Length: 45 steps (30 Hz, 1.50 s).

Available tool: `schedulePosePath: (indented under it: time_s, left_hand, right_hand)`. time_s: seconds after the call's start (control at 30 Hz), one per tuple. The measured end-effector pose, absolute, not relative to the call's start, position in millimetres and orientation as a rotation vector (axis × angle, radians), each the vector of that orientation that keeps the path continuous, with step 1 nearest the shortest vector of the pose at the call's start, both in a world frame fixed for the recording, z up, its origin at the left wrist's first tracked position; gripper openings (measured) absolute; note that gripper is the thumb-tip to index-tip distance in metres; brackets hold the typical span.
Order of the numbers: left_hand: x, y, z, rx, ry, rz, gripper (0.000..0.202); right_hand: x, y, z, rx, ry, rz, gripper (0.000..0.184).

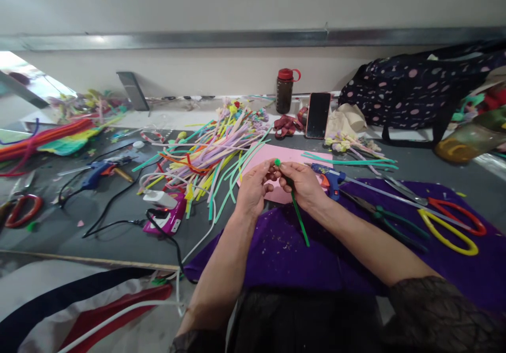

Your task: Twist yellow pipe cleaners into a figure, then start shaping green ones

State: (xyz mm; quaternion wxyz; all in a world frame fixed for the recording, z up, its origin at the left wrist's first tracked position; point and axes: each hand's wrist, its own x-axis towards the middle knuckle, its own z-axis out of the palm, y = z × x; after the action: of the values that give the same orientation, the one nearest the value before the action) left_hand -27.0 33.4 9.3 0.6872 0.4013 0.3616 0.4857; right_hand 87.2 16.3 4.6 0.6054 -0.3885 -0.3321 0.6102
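Note:
My left hand (253, 187) and my right hand (301, 184) meet over a pink foam sheet (272, 155), fingers pinched together on a green pipe cleaner (300, 221). Its top end is curled into a small knob between my fingertips. The straight tail hangs down from my right hand over the purple cloth (284, 253). Just left of my hands lies a big heap of coloured pipe cleaners (209, 155).
A blue glue gun (330, 179), green-handled pliers (383, 218) and red and yellow scissors (450, 218) lie to the right. Another glue gun (98, 171), a pink charger (166, 218) and cables lie left. A bottle (284, 89), phone (318, 115) and spotted bag (415, 95) stand behind.

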Motion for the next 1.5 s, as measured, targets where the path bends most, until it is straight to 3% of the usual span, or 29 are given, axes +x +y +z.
schedulePosePath:
  time_s: [0.57, 0.87, 1.33, 1.5]
  left_hand:
    - [-41, 47, 11, 0.725, 0.886, 1.077, 0.025]
    - [-36, 42, 9, 0.953, 0.92, 1.163, 0.025]
    - [-43, 37, 18, 0.942, 0.667, 0.791, 0.028]
    - [-40, 33, 17, 0.95, 0.673, 0.756, 0.028]
  right_hand:
    - [105, 22, 13, -1.176, -1.222, 1.258, 0.026]
    - [96, 17, 8, -1.151, -1.358, 1.214, 0.018]
    - [123, 29, 19, -1.007, -1.5, 1.204, 0.031]
    - [123, 25, 23, -0.902, -1.565, 1.149, 0.02]
